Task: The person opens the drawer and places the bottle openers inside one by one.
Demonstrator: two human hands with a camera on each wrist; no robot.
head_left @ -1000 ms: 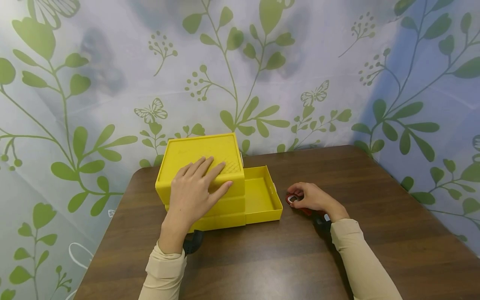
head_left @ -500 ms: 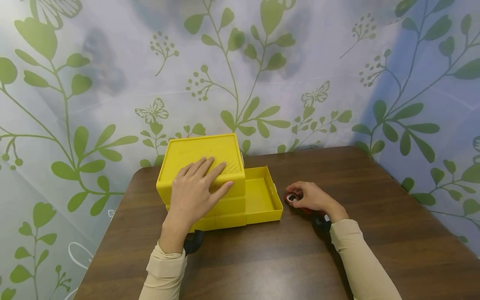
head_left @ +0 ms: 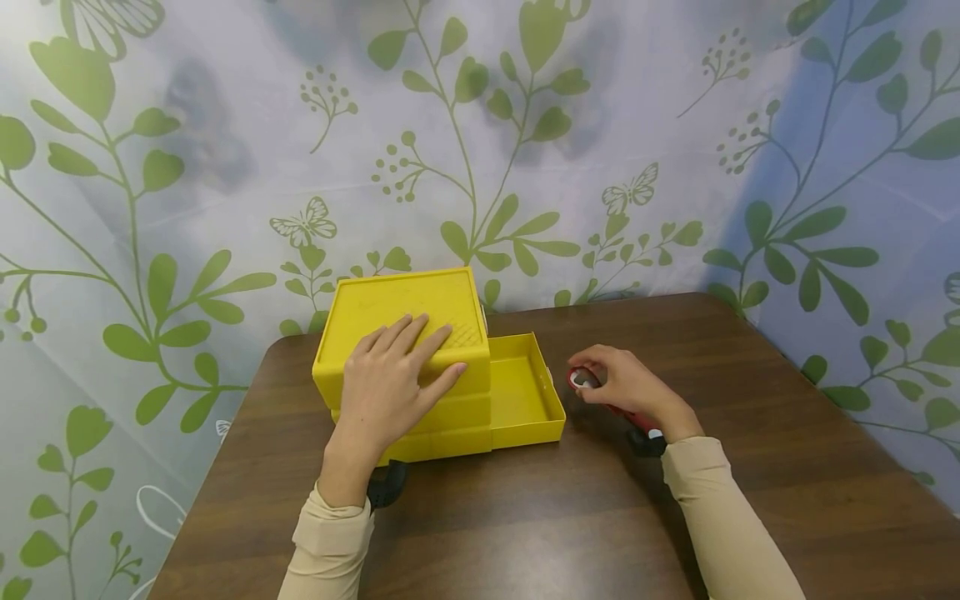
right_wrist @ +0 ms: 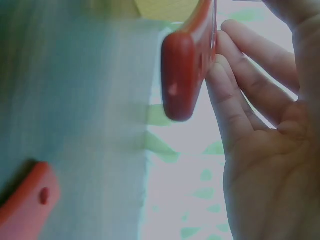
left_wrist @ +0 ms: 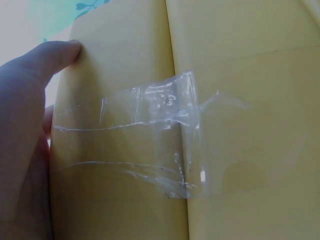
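A yellow box-like drawer unit (head_left: pixel 405 292) stands on the brown table. My left hand (head_left: pixel 382 383) rests on its top front edge, fingers spread. In the left wrist view, clear tape (left_wrist: pixel 135 145) spans a seam between two yellow panels. One drawer (head_left: pixel 521 392) sticks out to the right, with nothing visible inside. Just right of it, my right hand (head_left: pixel 618 383) pinches a red object with a white-lined loop (head_left: pixel 576 377); its kind is unclear. The right wrist view shows its rounded red end (right_wrist: pixel 179 75) raised off the table, and another red handle-like piece (right_wrist: pixel 30 202) with a small hole.
The brown wood table (head_left: pixel 487 517) extends in front and to the right. A leaf-patterned curtain (head_left: pixel 300 167) hangs behind it. A white cable (head_left: pixel 159 512) loops beside the left edge. Dark wrist devices sit at both wrists.
My right hand has risen slightly with the red looped object, uncovering more of the red piece under the wrist. My left hand and the drawer unit have stayed in place.
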